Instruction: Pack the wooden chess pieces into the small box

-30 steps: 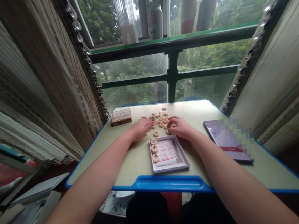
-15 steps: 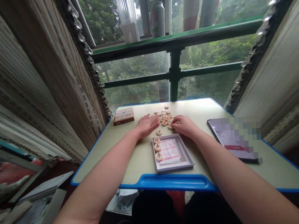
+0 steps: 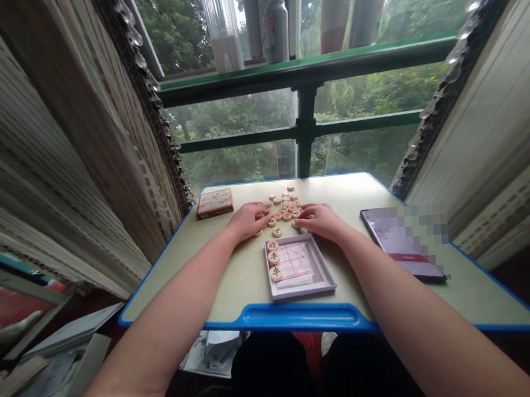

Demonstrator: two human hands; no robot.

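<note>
Round wooden Chinese chess pieces (image 3: 286, 216) lie in a loose cluster on the table, some with red and some with dark characters. At the cluster's left side, my left hand (image 3: 248, 220) rests low with its fingers stretched over pieces; its fingertips are partly hidden. My right hand (image 3: 321, 220) pinches the edge of a chess piece (image 3: 296, 223) at the right front of the cluster. Nearer me sits an open shallow box (image 3: 324, 289), with three dark-lettered pieces (image 3: 273, 257) in a column along its left wall. One single piece (image 3: 277, 232) lies just behind the box.
A folded paper board (image 3: 297, 263) with red lines lies in the box. A decorated box lid (image 3: 214, 203) is at the back left. A tablet (image 3: 404, 246) lies at right. Cans (image 3: 276, 31) stand on the window ledge, and the table (image 3: 189, 276) has a raised blue front edge.
My left hand has come down onto the left of the cluster, and pieces there are now spread further left. My right hand stays at its piece. The view has shifted slightly.
</note>
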